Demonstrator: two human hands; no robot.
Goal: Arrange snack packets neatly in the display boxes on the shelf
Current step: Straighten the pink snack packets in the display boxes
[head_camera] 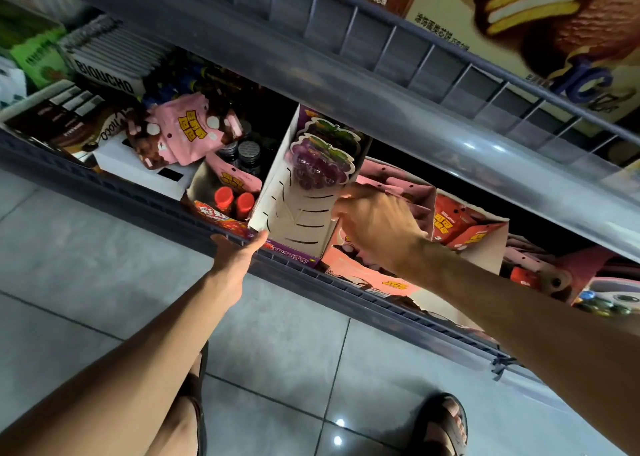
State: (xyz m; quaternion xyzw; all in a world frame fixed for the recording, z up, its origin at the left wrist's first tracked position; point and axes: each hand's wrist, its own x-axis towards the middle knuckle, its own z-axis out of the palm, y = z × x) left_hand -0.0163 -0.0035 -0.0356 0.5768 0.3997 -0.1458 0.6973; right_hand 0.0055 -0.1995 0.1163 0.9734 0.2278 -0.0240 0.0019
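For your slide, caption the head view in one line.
Left hand steadies the grape-packet display box while the right hand straightens grape-shaped packets inside.

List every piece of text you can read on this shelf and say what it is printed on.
"BIOUCHO" on the white box at upper left.
"IC" in large blue letters on the chocolate pie carton on the upper shelf.
Chinese print on that carton: too blurred to read.
Yellow characters on the pink snack packet: not legible.
Lettering on the dark chocolate box at far left: too blurred.
Grape packets: no readable text.

Grape packets (320, 157) stand in box (277, 192), left of pouch box (424, 206).
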